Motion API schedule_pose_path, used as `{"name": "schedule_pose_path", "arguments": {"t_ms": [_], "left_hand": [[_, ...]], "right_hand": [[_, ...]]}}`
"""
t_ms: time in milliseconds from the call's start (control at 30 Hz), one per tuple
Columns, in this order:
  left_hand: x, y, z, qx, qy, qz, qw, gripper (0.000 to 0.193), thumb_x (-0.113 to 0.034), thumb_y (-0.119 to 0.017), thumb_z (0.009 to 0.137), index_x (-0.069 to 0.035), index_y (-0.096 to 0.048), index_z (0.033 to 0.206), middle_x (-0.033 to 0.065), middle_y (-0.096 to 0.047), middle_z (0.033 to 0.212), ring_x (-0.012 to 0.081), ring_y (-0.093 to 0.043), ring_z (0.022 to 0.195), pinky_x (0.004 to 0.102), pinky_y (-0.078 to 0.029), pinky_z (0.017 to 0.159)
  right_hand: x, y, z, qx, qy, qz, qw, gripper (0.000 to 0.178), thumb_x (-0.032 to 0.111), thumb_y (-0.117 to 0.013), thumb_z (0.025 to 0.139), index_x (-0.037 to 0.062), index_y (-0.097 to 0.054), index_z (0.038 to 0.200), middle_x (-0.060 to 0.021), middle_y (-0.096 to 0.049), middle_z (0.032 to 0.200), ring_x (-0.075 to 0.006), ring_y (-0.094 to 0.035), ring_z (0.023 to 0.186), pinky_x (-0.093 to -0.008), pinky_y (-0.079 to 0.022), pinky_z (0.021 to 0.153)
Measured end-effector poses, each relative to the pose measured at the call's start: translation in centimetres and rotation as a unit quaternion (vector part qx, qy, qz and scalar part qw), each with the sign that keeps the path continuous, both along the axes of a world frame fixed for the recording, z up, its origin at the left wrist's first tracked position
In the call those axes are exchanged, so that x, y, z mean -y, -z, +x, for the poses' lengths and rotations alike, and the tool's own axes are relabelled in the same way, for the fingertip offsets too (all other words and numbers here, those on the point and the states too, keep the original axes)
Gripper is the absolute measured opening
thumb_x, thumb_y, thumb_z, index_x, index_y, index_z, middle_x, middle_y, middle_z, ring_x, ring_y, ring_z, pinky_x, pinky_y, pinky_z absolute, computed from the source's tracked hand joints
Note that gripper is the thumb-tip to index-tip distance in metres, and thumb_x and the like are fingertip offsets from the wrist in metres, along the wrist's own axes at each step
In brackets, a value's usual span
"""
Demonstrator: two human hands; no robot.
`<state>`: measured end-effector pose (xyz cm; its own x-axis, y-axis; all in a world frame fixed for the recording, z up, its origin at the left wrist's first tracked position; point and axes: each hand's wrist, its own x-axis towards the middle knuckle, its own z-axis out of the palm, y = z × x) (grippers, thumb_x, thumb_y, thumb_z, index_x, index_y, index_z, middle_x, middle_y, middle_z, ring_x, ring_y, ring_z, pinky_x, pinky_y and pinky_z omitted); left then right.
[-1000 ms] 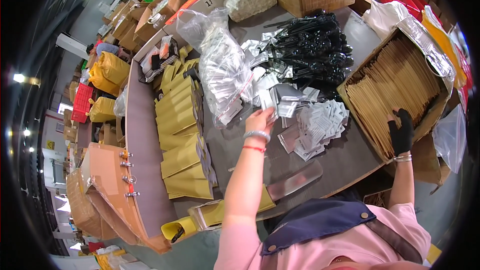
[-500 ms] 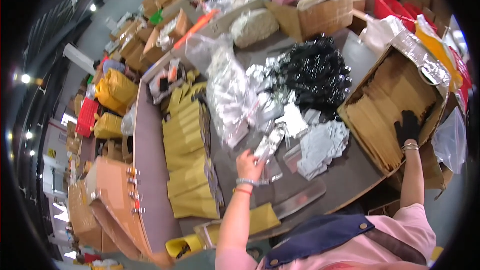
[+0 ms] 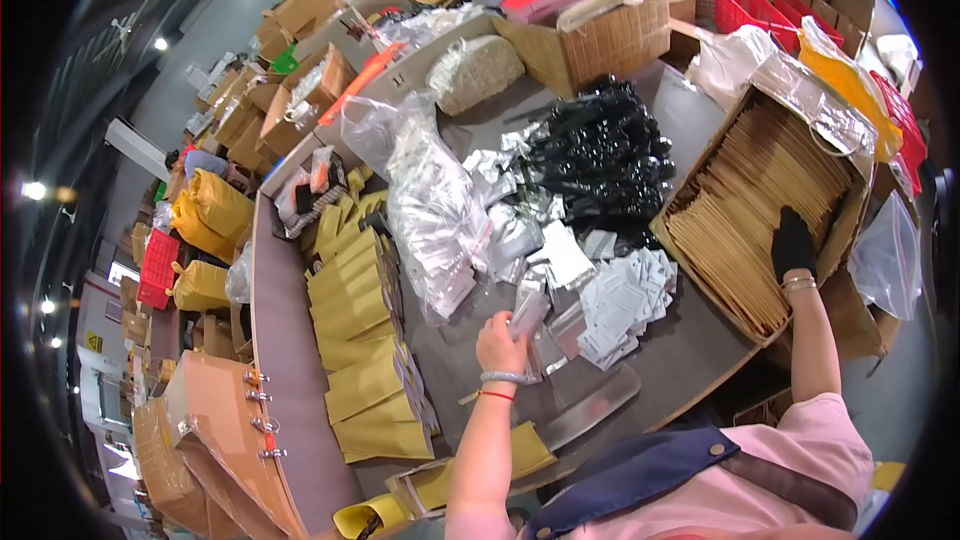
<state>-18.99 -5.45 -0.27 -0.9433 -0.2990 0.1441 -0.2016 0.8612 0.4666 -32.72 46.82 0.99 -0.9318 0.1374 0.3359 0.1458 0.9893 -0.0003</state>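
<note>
Compared w/ 1 s ago, bare L hand (image 3: 500, 342) has come back nearer from the far heap of silvery foil-like packets (image 3: 515, 230); black-gloved R hand (image 3: 793, 245) is still over at the right. L hand grips a small flat silvery clear-plastic packet (image 3: 527, 312) btwn thumb & fingers, by its near end, prob. so the far end stays free & visible. Packet is left of a loose pile of flat white-grey packets (image 3: 625, 305); can't tell if it touches the surface below.

R hand lies on tightly ranked brown paper envelopes (image 3: 740, 230); glove hides the contact, so can't tell if it's pinching one or just pressing. They stand in an open brown cardboard box (image 3: 853, 202), angled toward the person, prob. for easy reach; walls seem to keep them on edge.

White-grey pile sits btwn both hands, likely handy for either. Farther: slumped clear plastic bag of white packets (image 3: 430, 225), then glossy black plastic bundles (image 3: 605, 155). Left: olive-tan paper envelopes (image 3: 360, 340), overlapped, maybe so each edge is easy to catch. Near edge: long clear plastic strip (image 3: 590, 410), flat on the dark grey table (image 3: 705, 348).
</note>
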Motion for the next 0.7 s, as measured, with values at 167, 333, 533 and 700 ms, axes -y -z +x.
{"name": "schedule_pose_path", "arguments": {"t_ms": [167,333,533,700], "left_hand": [[-2.5,-4.1,3.9,0.086,0.005,0.275,0.958,0.026,-0.015,-0.076,0.074,-0.005,-0.065,0.095,0.0046,-0.065,0.072,0.0106,-0.059,0.063,0.0268,-0.049,0.062],[-6.8,-3.3,9.1,0.115,0.224,0.069,0.965,0.032,-0.016,-0.081,0.065,-0.011,-0.067,0.093,0.0059,-0.063,0.073,0.0211,-0.06,0.073,0.0366,-0.047,0.07],[-8.4,-4.7,7.6,-0.005,0.165,0.1,0.981,0.041,-0.02,-0.079,0.066,-0.011,-0.065,0.103,0.0105,-0.059,0.101,0.0304,-0.054,0.096,0.0428,-0.043,0.083],[-10.6,-1.6,4.0,-0.049,0.141,0.099,0.984,0.058,-0.023,-0.08,0.067,-0.007,-0.058,0.119,0.0148,-0.056,0.113,0.0358,-0.051,0.105,0.0428,-0.041,0.091]], "right_hand": [[1.8,-3.2,1.0,-0.063,-0.024,-0.122,0.99,0.036,0.012,-0.046,0.092,0.0017,-0.048,0.126,-0.0227,-0.055,0.119,-0.0383,-0.052,0.111,-0.0444,-0.043,0.094],[6.1,-2.8,-1.0,-0.153,-0.206,-0.258,0.931,0.035,0.003,-0.052,0.088,0.002,-0.054,0.123,-0.0214,-0.06,0.115,-0.0369,-0.056,0.109,-0.0374,-0.046,0.089],[19.0,-9.4,-2.3,-0.062,-0.339,-0.251,0.905,0.026,0.01,-0.061,0.086,0.0055,-0.06,0.112,-0.0158,-0.064,0.097,-0.0323,-0.064,0.082,-0.0353,-0.051,0.071],[25.4,-3.2,-8.9,0.025,-0.389,-0.343,0.855,0.034,0.02,-0.072,0.074,0.01,-0.062,0.106,-0.0144,-0.059,0.094,-0.0292,-0.063,0.077,-0.0364,-0.051,0.067]]}}
